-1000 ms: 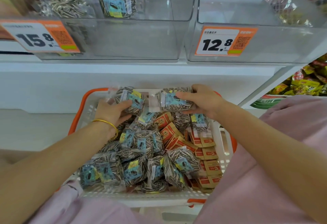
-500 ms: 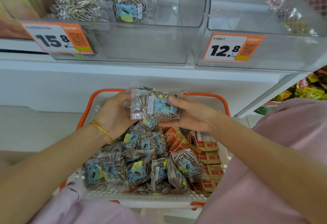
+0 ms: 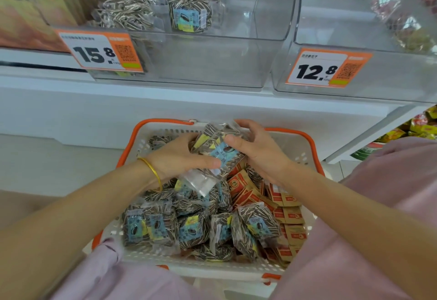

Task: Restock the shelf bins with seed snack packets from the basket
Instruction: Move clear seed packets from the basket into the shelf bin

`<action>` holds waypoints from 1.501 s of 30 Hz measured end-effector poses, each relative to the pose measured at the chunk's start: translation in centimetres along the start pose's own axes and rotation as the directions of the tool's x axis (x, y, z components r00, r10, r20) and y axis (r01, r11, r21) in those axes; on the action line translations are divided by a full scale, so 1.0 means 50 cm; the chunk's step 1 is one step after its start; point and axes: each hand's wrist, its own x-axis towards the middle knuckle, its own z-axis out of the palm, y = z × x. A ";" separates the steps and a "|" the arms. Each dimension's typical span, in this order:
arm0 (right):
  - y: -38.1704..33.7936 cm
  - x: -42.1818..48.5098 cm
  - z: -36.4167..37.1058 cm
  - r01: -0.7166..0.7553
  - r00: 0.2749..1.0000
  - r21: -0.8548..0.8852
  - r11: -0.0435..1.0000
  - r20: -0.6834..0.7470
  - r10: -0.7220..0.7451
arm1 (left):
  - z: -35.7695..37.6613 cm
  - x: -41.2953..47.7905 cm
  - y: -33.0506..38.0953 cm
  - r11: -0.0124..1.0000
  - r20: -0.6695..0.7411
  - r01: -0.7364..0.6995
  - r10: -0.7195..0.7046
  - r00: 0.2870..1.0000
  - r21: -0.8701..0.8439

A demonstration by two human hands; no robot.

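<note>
A white basket with orange handles sits low in front of me, filled with several clear sunflower seed packets bearing blue labels and several orange-brown packets on its right side. My left hand and my right hand together grip a small stack of seed packets just above the basket's far half. Above, the clear left shelf bin, tagged 15.8, holds a few seed packets at its back left. The right bin, tagged 12.8, looks bare.
A white shelf ledge runs beneath the bins. Brown boxes stand at the far left of the shelf. Colourful snack bags lie on a lower shelf at the right. A gold bangle circles my left wrist.
Each hand first held a separate packet at the basket's far end. They brought the packets together into one stack, now held tilted between both hands.
</note>
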 end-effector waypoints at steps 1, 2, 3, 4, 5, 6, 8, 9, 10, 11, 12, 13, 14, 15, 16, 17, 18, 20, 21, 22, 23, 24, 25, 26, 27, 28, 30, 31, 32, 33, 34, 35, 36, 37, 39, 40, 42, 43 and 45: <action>0.000 0.000 0.001 -0.001 1.000 0.105 0.994 -0.004 0.002 | 0.001 0.001 -0.002 0.996 -0.031 0.003 -0.006 1.000 -0.085; -0.001 -0.001 -0.001 -0.005 1.000 0.229 0.974 0.013 0.002 | 0.000 0.000 -0.002 0.988 -0.065 -0.002 -0.007 0.998 -0.151; -0.002 -0.003 -0.004 -0.012 1.000 0.323 0.946 0.024 0.004 | 0.000 -0.003 -0.001 0.979 -0.094 -0.020 0.001 0.996 -0.201; -0.002 -0.007 -0.006 -0.014 0.999 0.361 0.932 0.033 0.002 | 0.001 -0.005 0.003 0.969 -0.125 -0.046 0.016 0.992 -0.241; -0.003 -0.013 -0.005 -0.015 0.999 0.352 0.936 0.035 0.002 | 0.004 -0.008 0.006 0.960 -0.152 -0.077 0.036 0.988 -0.269; -0.004 -0.021 0.000 -0.017 0.999 0.314 0.949 0.039 0.005 | 0.007 -0.011 0.009 0.955 -0.172 -0.099 0.052 0.984 -0.279; -0.005 -0.040 0.017 -0.054 0.996 0.266 0.963 0.084 0.033 | 0.017 -0.017 0.015 0.958 -0.198 -0.135 0.086 0.976 -0.253; -0.004 -0.047 0.028 -0.064 0.991 0.267 0.961 0.130 0.030 | 0.020 -0.021 0.018 0.962 -0.206 -0.154 0.107 0.973 -0.224; -0.007 -0.055 0.040 -0.053 0.986 0.272 0.961 0.165 0.008 | 0.021 -0.024 0.020 0.969 -0.212 -0.172 0.132 0.968 -0.180; -0.014 -0.061 0.050 -0.028 0.984 0.281 0.959 0.175 -0.022 | 0.022 -0.029 0.026 0.973 -0.209 -0.199 0.172 0.963 -0.119; -0.024 -0.065 0.058 0.001 0.987 0.277 0.961 0.153 -0.045 | 0.018 -0.033 0.034 0.974 -0.208 -0.226 0.216 0.954 -0.022; -0.038 -0.067 0.065 0.046 0.990 0.265 0.963 0.115 -0.079 | 0.010 -0.039 0.045 0.962 -0.206 -0.245 0.265 0.942 0.119; -0.057 -0.070 0.070 0.094 0.990 0.241 0.966 0.078 -0.116 | 0.000 -0.048 0.058 0.928 -0.195 -0.251 0.310 0.931 0.276; -0.080 -0.070 0.072 0.136 0.988 0.207 0.969 0.045 -0.149 | -0.017 -0.057 0.072 0.882 -0.163 -0.262 0.347 0.924 0.391; -0.109 -0.070 0.072 0.166 0.984 0.173 0.971 0.030 -0.173 | -0.033 -0.069 0.090 0.843 -0.125 -0.301 0.391 0.912 0.446; -0.141 -0.067 0.071 0.185 0.981 0.139 0.973 0.030 -0.190 | -0.051 -0.080 0.110 0.818 -0.101 -0.359 0.446 0.889 0.450; -0.179 -0.064 0.072 0.204 0.977 0.110 0.973 0.047 -0.210 | -0.067 -0.090 0.130 0.801 -0.097 -0.431 0.510 0.855 0.416; -0.261 -0.044 0.072 0.248 0.961 0.077 0.966 0.107 -0.256 | -0.104 -0.098 0.164 0.798 -0.246 -0.543 0.599 0.762 0.261; -0.305 -0.025 0.071 0.261 0.956 0.073 0.963 0.118 -0.268 | -0.124 -0.096 0.181 0.773 -0.360 -0.576 0.634 0.685 0.266; -0.347 0.000 0.069 0.270 0.956 0.051 0.961 0.106 -0.274 | -0.149 -0.085 0.195 0.728 -0.443 -0.567 0.685 0.578 0.386; -0.385 0.037 0.066 0.274 0.958 0.006 0.962 0.083 -0.273 | -0.176 -0.070 0.205 0.661 -0.452 -0.493 0.749 0.484 0.566; -0.420 0.069 0.064 0.278 0.960 -0.068 0.958 0.060 -0.274 | -0.203 -0.053 0.213 0.578 -0.407 -0.368 0.797 0.446 0.729; -0.449 0.100 0.064 0.278 0.961 -0.158 0.948 0.032 -0.276 | -0.229 -0.033 0.214 0.493 -0.348 -0.225 0.809 0.473 0.841; -0.471 0.134 0.063 0.263 0.962 -0.275 0.925 0.008 -0.271 | -0.246 -0.017 0.216 0.429 -0.320 -0.097 0.788 0.526 0.898; -0.485 0.162 0.061 0.229 0.967 -0.419 0.879 -0.008 -0.256 | -0.258 -0.003 0.211 0.394 -0.320 -0.012 0.763 0.562 0.919; -0.492 0.188 0.060 0.180 0.974 -0.566 0.804 -0.010 -0.225 | -0.260 0.008 0.203 0.369 -0.325 0.041 0.754 0.571 0.929; -0.489 0.233 0.062 0.098 0.991 -0.802 0.589 0.023 -0.134 | -0.249 0.020 0.186 0.316 -0.323 0.105 0.791 0.520 0.943; -0.481 0.251 0.069 0.084 0.995 -0.869 0.487 0.048 -0.085 | -0.246 0.023 0.181 0.298 -0.315 0.115 0.814 0.488 0.948; -0.468 0.269 0.079 0.083 0.996 -0.917 0.390 0.066 -0.055 | -0.246 0.024 0.179 0.294 -0.310 0.112 0.816 0.487 0.949; -0.454 0.286 0.091 0.084 0.996 -0.950 0.302 0.073 -0.048 | -0.248 0.024 0.179 0.291 -0.304 0.105 0.814 0.495 0.951; -0.439 0.300 0.101 0.091 0.995 -0.970 0.226 0.079 -0.064 | -0.252 0.026 0.179 0.287 -0.298 0.101 0.815 0.496 0.953; -0.423 0.311 0.110 0.107 0.991 -0.983 0.152 0.092 -0.101 | -0.256 0.029 0.178 0.277 -0.291 0.102 0.826 0.482 0.955; -0.409 0.321 0.117 0.129 0.982 -0.989 0.072 0.118 -0.146 | -0.258 0.031 0.177 0.271 -0.288 0.107 0.831 0.476 0.957; -0.398 0.323 0.122 0.150 0.971 -0.989 -0.017 0.150 -0.188 | -0.257 0.032 0.176 0.265 -0.285 0.109 0.834 0.472 0.958; -0.387 0.319 0.123 0.139 0.951 -0.969 -0.202 0.187 -0.246 | -0.255 0.033 0.173 0.259 -0.280 0.111 0.846 0.453 0.960; -0.387 0.315 0.122 0.105 0.949 -0.954 -0.281 0.181 -0.257 | -0.255 0.033 0.174 0.258 -0.281 0.112 0.852 0.443 0.960; -0.389 0.311 0.120 0.079 0.954 -0.937 -0.341 0.170 -0.246 | -0.255 0.034 0.175 0.256 -0.278 0.111 0.859 0.429 0.960; -0.390 0.311 0.120 0.102 0.956 -0.940 -0.324 0.184 -0.231 | -0.256 0.035 0.175 0.252 -0.275 0.111 0.862 0.425 0.961; -0.389 0.314 0.123 0.178 0.945 -0.939 -0.294 0.247 -0.214 | -0.254 0.034 0.174 0.250 -0.275 0.114 0.861 0.428 0.962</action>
